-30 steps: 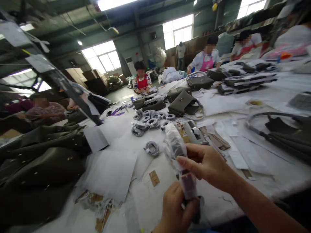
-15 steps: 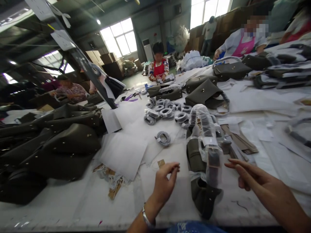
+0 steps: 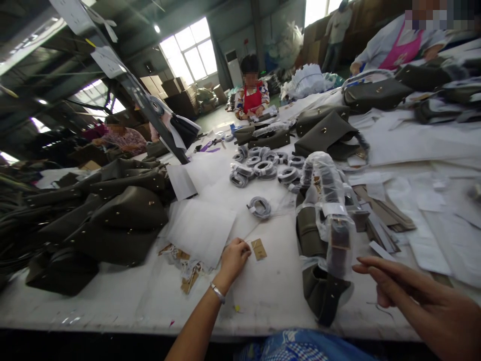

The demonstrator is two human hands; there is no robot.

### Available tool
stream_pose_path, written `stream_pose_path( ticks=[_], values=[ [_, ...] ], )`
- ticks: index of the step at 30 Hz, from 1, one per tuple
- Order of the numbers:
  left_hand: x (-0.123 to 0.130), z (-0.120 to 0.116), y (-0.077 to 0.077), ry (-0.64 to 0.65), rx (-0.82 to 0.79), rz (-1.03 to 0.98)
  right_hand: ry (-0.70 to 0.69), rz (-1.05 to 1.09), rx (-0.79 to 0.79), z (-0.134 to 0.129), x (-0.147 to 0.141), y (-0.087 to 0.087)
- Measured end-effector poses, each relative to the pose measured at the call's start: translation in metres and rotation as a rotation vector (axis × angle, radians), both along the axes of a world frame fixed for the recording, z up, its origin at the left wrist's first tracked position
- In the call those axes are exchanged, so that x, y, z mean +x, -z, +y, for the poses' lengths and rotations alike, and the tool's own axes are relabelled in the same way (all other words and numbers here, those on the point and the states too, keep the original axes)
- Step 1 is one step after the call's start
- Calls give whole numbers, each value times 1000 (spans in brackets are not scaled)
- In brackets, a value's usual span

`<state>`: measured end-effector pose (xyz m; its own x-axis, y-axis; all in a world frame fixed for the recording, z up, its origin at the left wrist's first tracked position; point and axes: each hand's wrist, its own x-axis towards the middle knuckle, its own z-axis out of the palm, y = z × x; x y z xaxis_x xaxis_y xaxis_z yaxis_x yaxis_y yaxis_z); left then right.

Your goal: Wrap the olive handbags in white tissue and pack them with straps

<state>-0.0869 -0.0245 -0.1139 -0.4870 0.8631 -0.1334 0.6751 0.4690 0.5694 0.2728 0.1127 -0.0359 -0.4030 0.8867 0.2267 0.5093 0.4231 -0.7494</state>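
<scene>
My left hand (image 3: 235, 258) is over the table, its fingers curled together at the thin white string of a small brown card hang tag (image 3: 259, 249). The tag lies flat, just right of the fingertips. My right hand (image 3: 409, 296) has its fingers stretched forward and holds nothing. Its fingertips are close to the right side of a dark olive handbag (image 3: 311, 233), apparently not touching it. Clear plastic wrap covers the bag's arched handle (image 3: 319, 173), and the bag stands on the table in front of me.
A wrapped coiled strap (image 3: 259, 207) lies beyond the tag, with several more coils (image 3: 265, 169) behind it. Olive bags (image 3: 116, 225) are heaped on the left. More hang tags (image 3: 190, 281) lie by white sheets (image 3: 199, 225). Brown strips (image 3: 387, 205) lie right. People work across the table.
My left hand has moved left and forward to the tag's string, its fingers now curled there. My right hand stays beside the bag. The view has shifted slightly.
</scene>
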Motion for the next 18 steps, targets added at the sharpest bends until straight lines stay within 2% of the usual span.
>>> stream_pose_path(
  ticks=[3, 6, 11, 14, 18],
  values=[
    [-6, 6, -9, 39, 31, -55, -81, 25, -2, -9, -14, -12],
    [-13, 10, -32, 76, 93, -170, -94, 86, 97, -21, -22, -22],
    [-7, 15, -82, 128, 212, -435, -100, 130, 242, -37, -27, -35],
    [8, 18, -116, 166, 278, -564, -176, 170, 236, -41, -37, -43],
    [36, 27, -168, 293, 325, -704, -279, 258, 297, -41, -65, -58]
  ],
)
